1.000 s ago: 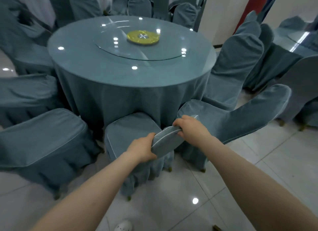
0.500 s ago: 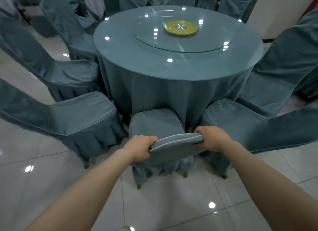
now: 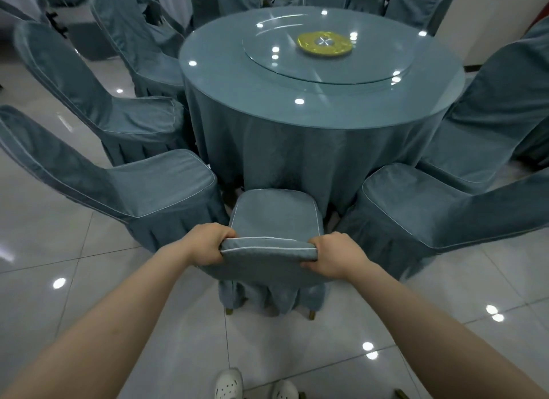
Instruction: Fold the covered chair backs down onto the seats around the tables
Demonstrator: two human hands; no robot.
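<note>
A chair in a blue-grey cover with white piping stands right in front of me, its seat point(image 3: 274, 214) facing the round table point(image 3: 320, 131). Its chair back point(image 3: 269, 260) is upright and its top edge points at me. My left hand point(image 3: 209, 244) grips the left corner of that top edge. My right hand point(image 3: 335, 257) grips the right corner, fingers curled over the fabric. Both arms are stretched forward.
Covered chairs with upright backs flank this one: one at the left point(image 3: 124, 184), another behind it point(image 3: 98, 101), one at the right point(image 3: 445, 211). A glass turntable point(image 3: 326, 62) with a yellow disc point(image 3: 325, 43) sits on the table. The floor is glossy white tile; my white shoes point(image 3: 228, 383) show below.
My view has swung so the chair now sits centred before me. Both hands have kept hold of the chair back's top edge, which has turned level between them.
</note>
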